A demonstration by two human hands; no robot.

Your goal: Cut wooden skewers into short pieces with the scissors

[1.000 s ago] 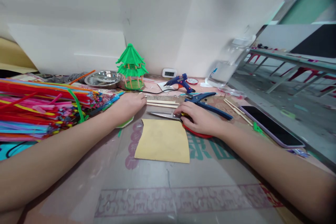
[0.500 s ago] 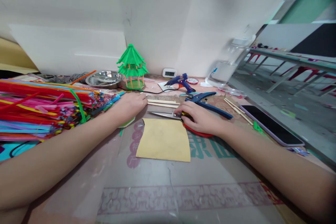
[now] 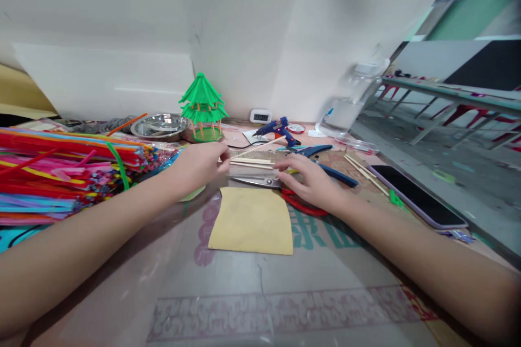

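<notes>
The left hand point(image 3: 199, 165), reaching in from the lower left of the frame, is pinching one thin pale wooden stick point(image 3: 257, 148) at its near end, its grip narrow around it, and the stick is slanting up off the tabletop point(image 3: 244, 282) toward the blue hot-glue gun point(image 3: 278, 128) at upper centre. Just below it, two more pale wooden sticks point(image 3: 251, 163) are lying flat. The right hand point(image 3: 311, 179), coming from the lower right, is resting loosely spread over the red handles of the steel-bladed scissors point(image 3: 260, 180), and I cannot tell whether its grip is closing on them. A tan paper rectangle point(image 3: 249, 221) is lying just below the blades. Blue-handled pliers point(image 3: 329, 165) are sitting beyond the right hand, a bundle of coloured straws point(image 3: 69, 168) at left, a green miniature pavilion point(image 3: 202, 105) behind, and a dark phone point(image 3: 415, 195) at right.
</notes>
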